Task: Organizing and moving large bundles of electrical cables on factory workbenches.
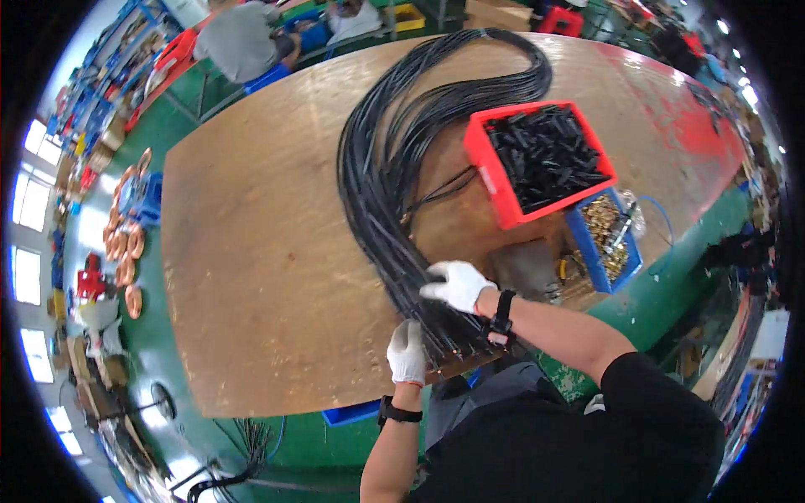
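Observation:
A thick bundle of black cables (369,189) lies on the wooden table, looped at the far end, with its cut ends near the front edge. My right hand (459,287), in a white glove, rests over the bundle near these ends, fingers stretched to the left and spread. At the bundle's left side, by the table's front edge, is my gloved left hand (407,354). Its fingers point away from me, slightly apart, close against the outer cables. Neither hand visibly grips a cable. My wrists carry black bands.
Right of the bundle stands a red bin (503,199) of small black parts. Beside it, a blue bin (597,258) holds brass-coloured pieces and a metal tool. A dark flat plate (521,267) lies nearby. Beyond the table a person in grey (239,42) sits. Copper coils (126,243) lie on the floor.

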Available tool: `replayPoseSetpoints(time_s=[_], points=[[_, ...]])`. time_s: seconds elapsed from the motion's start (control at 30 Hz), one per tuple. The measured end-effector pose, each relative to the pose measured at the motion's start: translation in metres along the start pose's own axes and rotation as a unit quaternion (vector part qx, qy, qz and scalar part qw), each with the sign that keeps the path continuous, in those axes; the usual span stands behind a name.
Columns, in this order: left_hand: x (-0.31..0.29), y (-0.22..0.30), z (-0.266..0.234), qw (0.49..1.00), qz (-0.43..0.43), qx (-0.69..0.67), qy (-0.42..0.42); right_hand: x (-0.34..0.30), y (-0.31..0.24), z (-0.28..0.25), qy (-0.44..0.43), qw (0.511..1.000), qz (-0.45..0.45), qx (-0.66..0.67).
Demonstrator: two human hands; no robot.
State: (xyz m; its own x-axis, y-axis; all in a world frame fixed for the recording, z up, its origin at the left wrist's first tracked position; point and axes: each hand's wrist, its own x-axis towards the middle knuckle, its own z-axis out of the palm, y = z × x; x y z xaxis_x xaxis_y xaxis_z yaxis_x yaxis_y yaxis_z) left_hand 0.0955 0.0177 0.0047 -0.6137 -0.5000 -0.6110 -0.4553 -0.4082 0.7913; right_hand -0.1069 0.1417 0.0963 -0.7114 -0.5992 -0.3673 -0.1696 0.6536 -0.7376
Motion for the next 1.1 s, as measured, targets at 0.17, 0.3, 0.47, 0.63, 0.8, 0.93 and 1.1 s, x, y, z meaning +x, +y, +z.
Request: replayPoseSetpoints(time_s=[0.17,0.3,0.47,0.63,0.8,0.93,1.1], points=[[-0.017,-0.002,0.009,0.995,0.022,0.054,0.082,0.041,0.015,0.004,0.095,0.994,-0.037,-0.043],[-0.011,-0.009,0.040,0.997,0.057,-0.024,0.043,0.023,0.068,0.022,-0.020,0.990,0.134,0.048],[-0.004,-0.013,0.066,0.993,-0.024,-0.114,0.007,0.009,0.073,0.030,-0.041,0.994,0.081,0.054],[0.006,-0.030,0.077,0.991,-0.038,-0.129,0.006,0.002,0.053,0.036,-0.089,0.963,0.143,0.209],[0.012,-0.008,0.055,0.942,-0.184,-0.262,-0.105,0.011,0.055,0.047,-0.111,0.917,0.147,0.353],[0.004,-0.006,0.047,0.962,-0.171,-0.187,-0.102,0.008,0.052,0.077,-0.085,0.859,0.182,0.471],[0.001,-0.003,0.034,0.955,-0.163,-0.206,-0.136,-0.010,0.017,0.072,-0.074,0.754,0.190,0.625]])
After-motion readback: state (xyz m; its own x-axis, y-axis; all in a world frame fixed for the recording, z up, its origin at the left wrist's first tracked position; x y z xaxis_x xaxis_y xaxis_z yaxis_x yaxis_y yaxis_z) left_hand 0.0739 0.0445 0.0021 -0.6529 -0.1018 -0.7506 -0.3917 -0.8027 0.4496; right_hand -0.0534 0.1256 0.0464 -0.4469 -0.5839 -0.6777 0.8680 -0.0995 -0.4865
